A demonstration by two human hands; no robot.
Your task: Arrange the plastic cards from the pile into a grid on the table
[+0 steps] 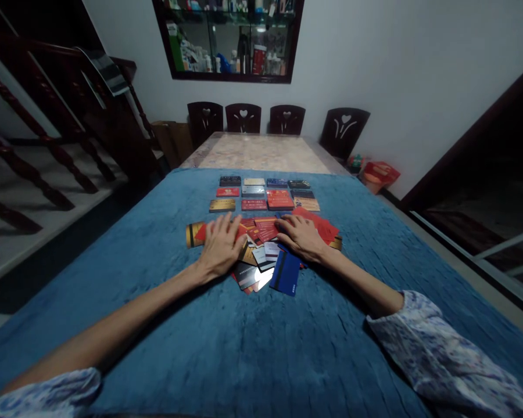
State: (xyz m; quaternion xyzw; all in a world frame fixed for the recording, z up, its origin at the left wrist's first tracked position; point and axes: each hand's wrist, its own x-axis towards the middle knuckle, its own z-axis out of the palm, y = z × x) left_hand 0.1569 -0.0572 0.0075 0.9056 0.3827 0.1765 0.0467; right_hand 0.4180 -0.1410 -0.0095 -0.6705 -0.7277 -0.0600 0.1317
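From my remote seat I look over a blue cloth covering the near part of the table, a dark wooden railing away at ten o'clock. Left to right, I see the left hand at nine o'clock of the loose card pile, palm down and unclenched, then the pile at the centre, rows of card stacks at its twelve and a blue card at its five. At three o'clock the right hand lies flat across the pile, fingers extended and grasping nothing that I can see.
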